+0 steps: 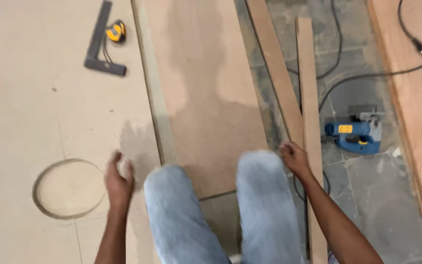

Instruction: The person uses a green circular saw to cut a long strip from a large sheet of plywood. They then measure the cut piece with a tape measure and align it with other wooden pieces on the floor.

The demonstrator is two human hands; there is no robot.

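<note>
Strip (311,98), a narrow wooden one, lies on the stone floor (367,195) with its long axis running away from the person, just right of the right knee. The right hand (295,159) rests at its left edge, fingers curled; blur hides whether they pinch it. A second strip (274,68) angles beside it. The left hand (118,180) hovers loosely spread over the pale board (25,98), near a cut circle (69,188), well apart from the strips.
</note>
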